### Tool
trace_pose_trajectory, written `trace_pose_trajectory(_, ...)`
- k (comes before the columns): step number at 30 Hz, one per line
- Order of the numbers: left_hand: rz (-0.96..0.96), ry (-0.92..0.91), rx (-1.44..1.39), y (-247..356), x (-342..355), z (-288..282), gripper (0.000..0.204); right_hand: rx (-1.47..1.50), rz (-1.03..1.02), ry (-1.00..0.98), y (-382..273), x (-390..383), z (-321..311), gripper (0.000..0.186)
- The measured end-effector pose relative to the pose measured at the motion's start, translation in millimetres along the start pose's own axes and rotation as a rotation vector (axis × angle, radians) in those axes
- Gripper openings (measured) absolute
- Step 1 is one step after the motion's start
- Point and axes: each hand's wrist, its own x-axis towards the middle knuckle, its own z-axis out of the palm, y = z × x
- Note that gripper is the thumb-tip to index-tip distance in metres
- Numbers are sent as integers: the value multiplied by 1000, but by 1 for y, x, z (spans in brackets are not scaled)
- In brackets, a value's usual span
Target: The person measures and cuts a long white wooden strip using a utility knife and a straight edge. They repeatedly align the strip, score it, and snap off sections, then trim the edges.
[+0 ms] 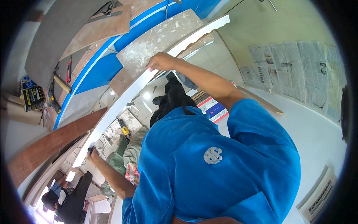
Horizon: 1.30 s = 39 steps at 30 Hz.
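Observation:
A long, narrow white strip (128, 94) runs across the view from lower left to upper right, with a ragged edge near its far right end. My right hand (161, 62) is closed over the strip, thumb and fingers on its two sides. Close to the strip's lower left end is my left hand (94, 155), its fingers closed around a small dark object (90, 149) that I cannot make out. That object touches or lies very near the strip's edge. Part of the left hand's grip is hidden.
On the blue-edged bench at left lie a hammer (62, 84), a red utility knife (69, 70) and a yellow-black box (33, 98). A paint-spattered board (158, 37) lies ahead. A yellow power tool (123, 127) and cords are on the floor. Another person (71, 203) is at lower left.

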Motion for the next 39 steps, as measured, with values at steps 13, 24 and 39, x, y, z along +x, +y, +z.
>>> trace_pose_trajectory(13, -186, 115, 123, -143, 63, -43, 27, 42, 229, 42, 146, -8, 1, 20)
trace_pose_trajectory(24, -164, 223, 233, -196, 89, -83, 23, -382, 138, 164, 195, -51, -52, 61)
trace_pose_trajectory(39, -99, -181, -257, -255, 174, -92, 31, -500, 186, 150, 215, -62, -70, 19)
